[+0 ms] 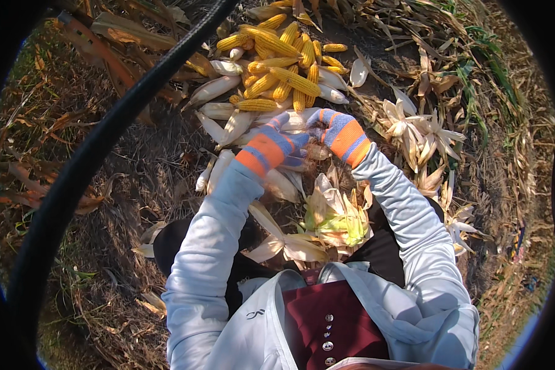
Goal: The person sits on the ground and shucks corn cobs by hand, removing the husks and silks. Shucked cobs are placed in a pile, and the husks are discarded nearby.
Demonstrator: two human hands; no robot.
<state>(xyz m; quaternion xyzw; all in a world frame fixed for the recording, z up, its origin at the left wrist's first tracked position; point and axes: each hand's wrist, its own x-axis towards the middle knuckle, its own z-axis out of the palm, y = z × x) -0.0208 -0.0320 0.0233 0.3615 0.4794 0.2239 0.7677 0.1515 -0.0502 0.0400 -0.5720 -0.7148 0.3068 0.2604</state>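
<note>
My left hand point(272, 144), in an orange and blue striped knit glove, curls around a husked-over ear of corn point(280, 185), blurred and partly hidden by the fingers. Close on its right is my right hand point(341, 135) in a matching glove, fingers bent inward near the left fingertips. Whether the right fingers pinch anything is hidden. Brown corn silk and a husk tip point(318, 151) show between the hands. Just beyond them, pale unhusked ears point(237, 126) lie against a heap of bare yellow corn cobs point(277, 76).
Peeled-back husks point(414, 125) lie to the right. A greenish-white husk clump point(337, 215) and a dry husk point(284, 245) rest between my legs. Dry corn stalks point(134, 34) cover the ground at upper left. A black cable point(106, 125) crosses the view's left side.
</note>
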